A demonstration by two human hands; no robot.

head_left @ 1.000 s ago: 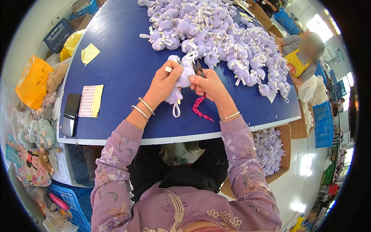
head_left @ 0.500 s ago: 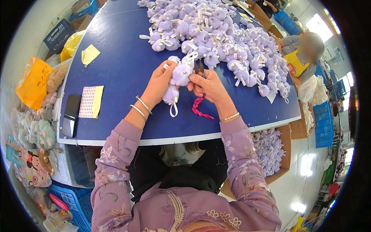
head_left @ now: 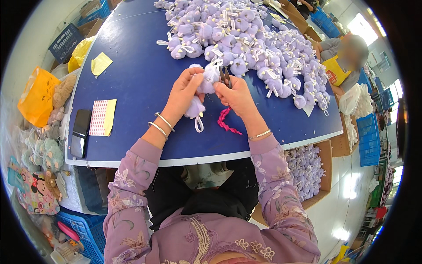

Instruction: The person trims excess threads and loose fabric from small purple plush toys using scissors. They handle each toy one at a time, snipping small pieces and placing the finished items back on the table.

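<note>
Over the near part of the blue table, my left hand (head_left: pixel 187 90) is closed around small purple plush toys. One plush toy (head_left: pixel 210 80) sits between my two hands, and another (head_left: pixel 195 108) hangs below my left palm with its white loop downward. My right hand (head_left: pixel 235 93) grips a pair of thread snips (head_left: pixel 225 78) with dark blades pointing up, a pink braided cord (head_left: pixel 226 121) trailing beneath. The right fingertips touch the side of the middle toy. How the left fingers divide between the toys is partly hidden.
A large heap of purple plush toys (head_left: pixel 233 35) covers the far right of the blue table (head_left: pixel 145 66). On the left lie a phone (head_left: pixel 80 132), a sticker sheet (head_left: pixel 99 117) and a yellow paper (head_left: pixel 101 64). A box of toys (head_left: pixel 303 174) stands below right; a person (head_left: pixel 343 57) sits at the right edge.
The middle toy has turned in my fingers and my left thumb has shifted across it. The snips have moved only slightly.
</note>
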